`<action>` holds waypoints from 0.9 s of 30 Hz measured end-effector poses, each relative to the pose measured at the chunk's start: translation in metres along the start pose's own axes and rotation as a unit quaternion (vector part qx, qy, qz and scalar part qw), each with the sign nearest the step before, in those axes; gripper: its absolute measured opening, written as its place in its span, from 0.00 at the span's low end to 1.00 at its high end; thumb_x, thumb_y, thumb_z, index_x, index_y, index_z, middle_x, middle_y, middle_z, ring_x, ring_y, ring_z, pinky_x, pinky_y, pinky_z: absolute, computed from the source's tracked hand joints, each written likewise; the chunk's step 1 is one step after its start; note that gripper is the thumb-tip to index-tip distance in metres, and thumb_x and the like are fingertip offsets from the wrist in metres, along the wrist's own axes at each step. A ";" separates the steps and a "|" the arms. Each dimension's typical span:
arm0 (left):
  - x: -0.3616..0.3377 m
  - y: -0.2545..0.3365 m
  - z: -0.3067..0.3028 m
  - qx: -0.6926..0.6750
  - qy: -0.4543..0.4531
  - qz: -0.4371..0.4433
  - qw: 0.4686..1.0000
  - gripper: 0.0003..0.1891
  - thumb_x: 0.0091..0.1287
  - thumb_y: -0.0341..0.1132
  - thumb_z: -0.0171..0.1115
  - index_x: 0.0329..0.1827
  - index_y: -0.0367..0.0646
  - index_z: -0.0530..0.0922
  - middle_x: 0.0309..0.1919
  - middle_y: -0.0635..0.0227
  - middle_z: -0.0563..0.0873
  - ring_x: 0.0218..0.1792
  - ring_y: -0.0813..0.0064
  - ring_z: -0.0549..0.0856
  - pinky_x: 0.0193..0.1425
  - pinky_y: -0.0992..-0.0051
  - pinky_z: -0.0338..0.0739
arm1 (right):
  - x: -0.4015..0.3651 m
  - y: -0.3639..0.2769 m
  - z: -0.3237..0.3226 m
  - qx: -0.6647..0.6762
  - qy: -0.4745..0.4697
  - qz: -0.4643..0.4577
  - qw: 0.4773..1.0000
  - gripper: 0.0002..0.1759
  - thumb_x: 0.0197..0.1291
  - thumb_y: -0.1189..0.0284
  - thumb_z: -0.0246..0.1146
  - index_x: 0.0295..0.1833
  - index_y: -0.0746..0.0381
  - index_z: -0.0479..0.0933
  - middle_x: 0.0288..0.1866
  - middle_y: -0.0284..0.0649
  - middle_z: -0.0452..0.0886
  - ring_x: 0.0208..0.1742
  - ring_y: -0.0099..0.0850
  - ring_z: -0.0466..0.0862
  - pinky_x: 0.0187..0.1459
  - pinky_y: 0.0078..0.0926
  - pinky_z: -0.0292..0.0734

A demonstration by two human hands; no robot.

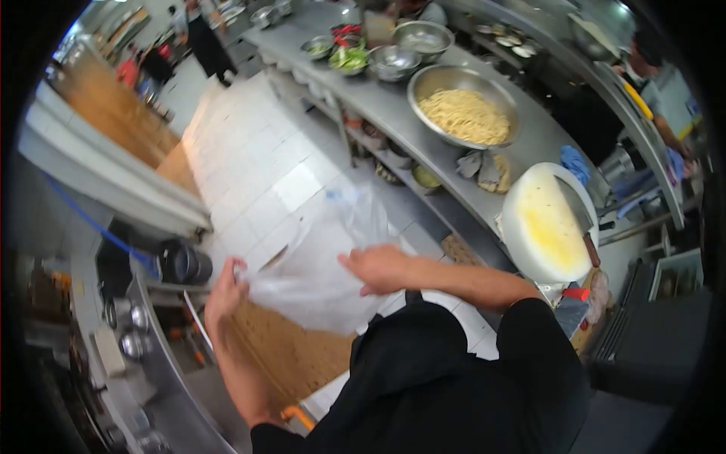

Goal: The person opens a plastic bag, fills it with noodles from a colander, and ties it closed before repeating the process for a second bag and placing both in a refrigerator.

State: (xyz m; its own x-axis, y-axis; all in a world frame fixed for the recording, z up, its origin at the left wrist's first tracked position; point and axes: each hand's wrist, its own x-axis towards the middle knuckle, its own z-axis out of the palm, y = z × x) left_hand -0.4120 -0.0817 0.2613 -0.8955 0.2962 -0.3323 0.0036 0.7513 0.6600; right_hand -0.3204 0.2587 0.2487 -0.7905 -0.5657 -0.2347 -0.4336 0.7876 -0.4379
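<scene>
A thin, whitish translucent plastic bag [321, 276] hangs spread in front of my body, above the floor. My left hand [227, 291] pinches its left edge between thumb and fingers. On the other side, my right hand [378, 268] has its fingers curled on the bag's right part, the thumb side toward the bag's middle. The bag's upper part billows away from me toward the steel counter, with a small bluish patch near its top. Through the film the floor tiles show faintly.
On the steel counter [382, 102] to my right stand a large bowl of noodles [469, 113], smaller metal bowls, greens [349, 59] and a round white board [546, 223] with a cleaver. A sink unit [170, 340] is at left. People stand farther off, one in a dark apron [206, 41].
</scene>
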 end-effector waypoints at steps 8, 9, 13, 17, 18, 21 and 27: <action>-0.012 0.041 -0.001 -0.004 -0.018 0.234 0.972 0.36 0.49 0.30 0.66 0.64 0.44 0.64 0.58 0.56 0.73 0.65 0.63 0.67 0.64 0.64 0.64 | -0.009 -0.021 0.018 -0.080 -0.011 -0.114 0.990 0.12 0.51 0.62 0.64 0.31 0.60 0.79 0.40 0.43 0.76 0.43 0.44 0.77 0.41 0.43 0.73; -0.016 0.051 -0.004 0.018 -0.016 0.329 0.944 0.37 0.49 0.31 0.67 0.66 0.44 0.64 0.65 0.57 0.68 0.70 0.61 0.61 0.69 0.63 0.59 | -0.005 -0.017 0.022 -0.039 0.031 -0.170 0.984 0.09 0.51 0.64 0.63 0.31 0.58 0.78 0.36 0.41 0.76 0.41 0.42 0.77 0.40 0.42 0.70; -0.027 0.086 0.018 0.025 -0.072 0.510 0.857 0.25 0.53 0.28 0.59 0.57 0.42 0.73 0.54 0.58 0.79 0.59 0.57 0.74 0.63 0.60 0.67 | 0.007 -0.017 -0.002 0.133 -0.004 -0.266 0.955 0.12 0.53 0.66 0.62 0.30 0.63 0.68 0.27 0.48 0.74 0.33 0.52 0.75 0.34 0.45 0.69; -0.039 0.092 0.013 0.069 -0.201 0.312 0.926 0.21 0.54 0.24 0.51 0.53 0.44 0.76 0.47 0.57 0.83 0.50 0.60 0.81 0.57 0.59 0.70 | 0.000 -0.024 -0.056 0.087 -0.075 -0.205 0.972 0.14 0.58 0.64 0.60 0.31 0.63 0.69 0.27 0.50 0.75 0.35 0.52 0.76 0.34 0.45 0.69; -0.035 0.077 0.013 0.109 -0.209 0.298 0.925 0.21 0.54 0.23 0.48 0.52 0.44 0.76 0.45 0.57 0.83 0.48 0.61 0.81 0.57 0.58 0.70 | -0.003 -0.023 -0.069 0.079 -0.066 -0.178 0.979 0.13 0.59 0.64 0.59 0.32 0.63 0.70 0.27 0.50 0.75 0.35 0.52 0.76 0.34 0.45 0.69; -0.042 0.054 -0.004 0.172 -0.163 0.288 0.928 0.24 0.52 0.20 0.46 0.51 0.46 0.77 0.44 0.60 0.84 0.47 0.63 0.81 0.61 0.57 0.66 | -0.008 -0.019 -0.093 0.043 -0.040 -0.142 0.988 0.13 0.61 0.63 0.57 0.33 0.63 0.71 0.28 0.49 0.76 0.36 0.51 0.77 0.35 0.45 0.69; -0.073 0.077 -0.009 0.061 0.112 0.418 0.900 0.26 0.66 0.47 0.54 0.65 0.49 0.67 0.48 0.57 0.81 0.50 0.57 0.79 0.66 0.57 0.62 | 0.010 -0.048 -0.098 -0.013 0.061 -0.193 0.979 0.13 0.56 0.69 0.60 0.47 0.59 0.76 0.37 0.42 0.78 0.36 0.47 0.79 0.37 0.40 0.74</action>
State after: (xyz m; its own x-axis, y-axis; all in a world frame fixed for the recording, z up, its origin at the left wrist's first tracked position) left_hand -0.3498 -0.0505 0.3426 -0.6248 0.6715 0.3984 0.7537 0.3853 0.5325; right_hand -0.3498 0.2388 0.3527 -0.6112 -0.7899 0.0494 -0.7195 0.5285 -0.4506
